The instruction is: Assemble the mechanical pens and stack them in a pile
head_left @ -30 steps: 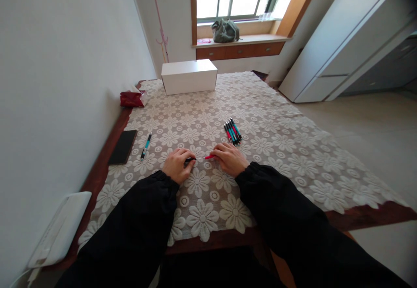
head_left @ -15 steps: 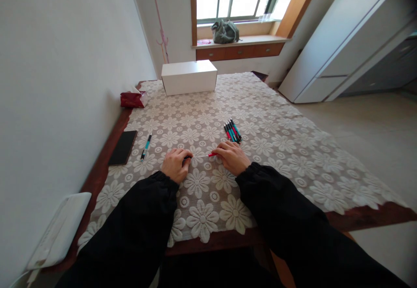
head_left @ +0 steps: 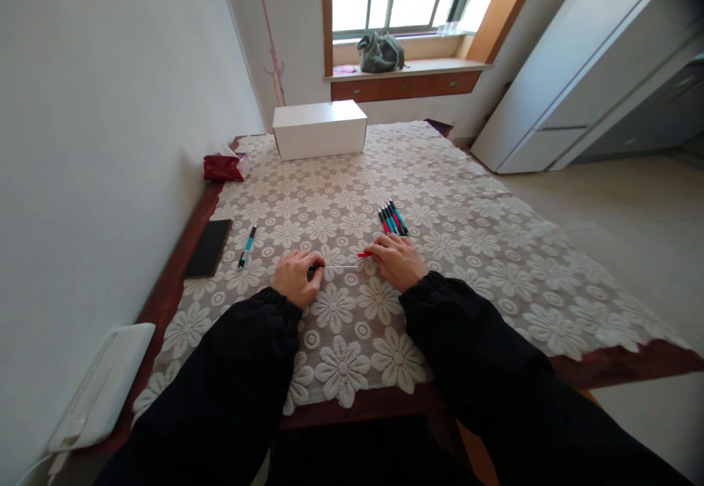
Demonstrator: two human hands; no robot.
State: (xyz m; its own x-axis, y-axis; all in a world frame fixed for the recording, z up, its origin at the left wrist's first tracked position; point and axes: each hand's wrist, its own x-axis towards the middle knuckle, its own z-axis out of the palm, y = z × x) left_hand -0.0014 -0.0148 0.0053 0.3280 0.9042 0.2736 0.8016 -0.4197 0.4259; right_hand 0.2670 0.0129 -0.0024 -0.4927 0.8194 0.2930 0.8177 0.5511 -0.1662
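A red pen barrel [head_left: 364,254] is pinched in the right hand [head_left: 397,262] and its dark tip section [head_left: 312,269] in the left hand [head_left: 295,277], a thin refill [head_left: 339,266] bridging them just above the surface [head_left: 467,207], more pens [head_left: 392,219] bundled just beyond the right hand.

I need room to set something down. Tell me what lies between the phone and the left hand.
In the head view, one teal pen lies on the lace cloth between the black phone and the left hand; otherwise only cloth.

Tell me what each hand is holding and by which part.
A pen pulled apart: the left hand pinches the dark tip piece, the right hand holds the red barrel.
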